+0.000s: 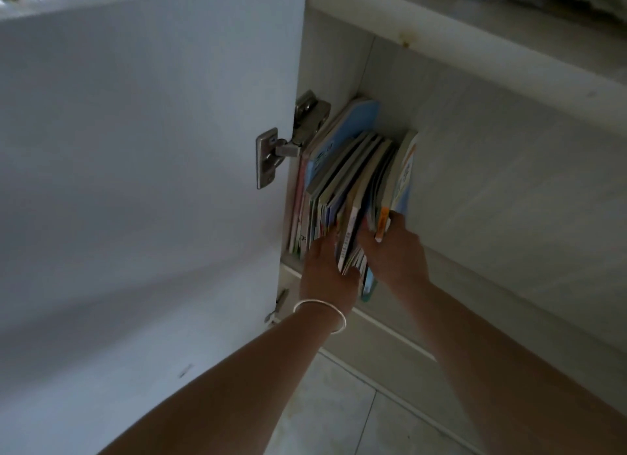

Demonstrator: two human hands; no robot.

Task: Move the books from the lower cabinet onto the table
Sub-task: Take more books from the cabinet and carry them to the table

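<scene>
A row of thin colourful books (pixel 353 169) stands upright at the left end of the lower cabinet, leaning against its left wall. My left hand (pixel 327 271), with a silver bangle on the wrist, grips the left side of a bundle of these books, thumb across the spines. My right hand (pixel 393 251) grips the bundle's right side, thumb on an orange spine and fingers hidden behind the books. The bundle's lower edge (pixel 364 278) sticks out past the cabinet's front edge.
The white cabinet door (pixel 135 200) stands wide open on the left, with a metal hinge (pixel 288 142) beside the books. The cabinet's shelf (pixel 509 200) stretches to the right. A counter ledge (pixel 475 20) runs above. Tiled floor (pixel 339 414) lies below.
</scene>
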